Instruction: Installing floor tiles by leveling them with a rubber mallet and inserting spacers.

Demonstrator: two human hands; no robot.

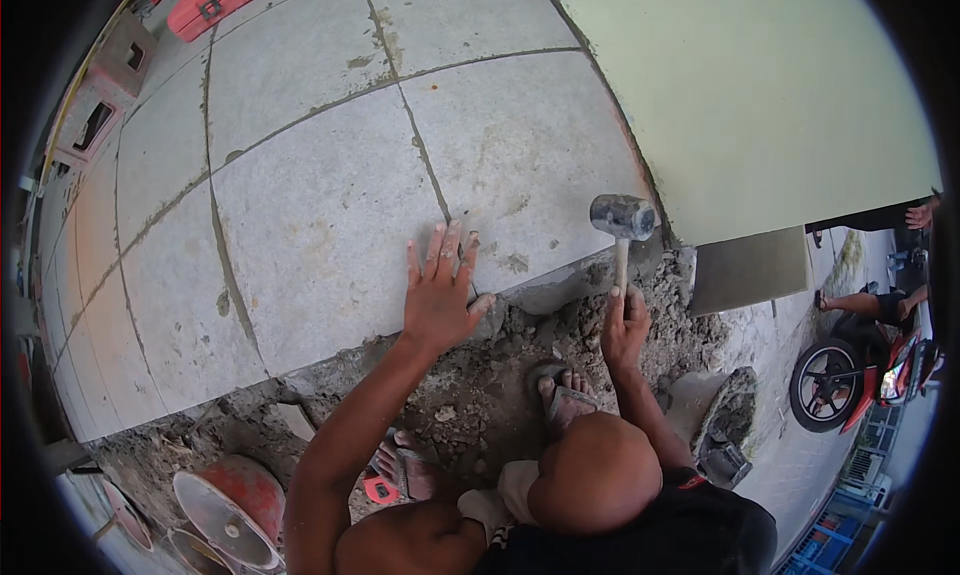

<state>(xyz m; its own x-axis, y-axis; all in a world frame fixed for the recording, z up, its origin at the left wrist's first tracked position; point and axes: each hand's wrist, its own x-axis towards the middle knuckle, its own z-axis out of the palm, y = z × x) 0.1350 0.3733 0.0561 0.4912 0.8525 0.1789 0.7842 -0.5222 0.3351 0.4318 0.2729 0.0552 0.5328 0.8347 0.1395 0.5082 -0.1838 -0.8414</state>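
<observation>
My left hand [440, 300] lies with fingers spread on the pale grey floor tile [330, 225], across the joint with the neighbouring tile [520, 155]. Its fingertips are dusted with mortar. My right hand [626, 325] grips the light wooden handle of a rubber mallet [622, 218]. The mallet's dark, grey-smeared head is over the front right corner of the tiled floor, beside the wall. Whether the head touches the tile I cannot tell. Below the tile edge there is rough grey mortar and rubble [470, 405].
A pale green wall [760, 105] bounds the tiles at right. A loose tile [750, 272] and a mortar-caked container [728, 425] are at right. A red tape measure [380, 489] is by my foot; a red bucket [235, 505] stands lower left. Farther off are a motorcycle [830, 380] and a person [870, 305].
</observation>
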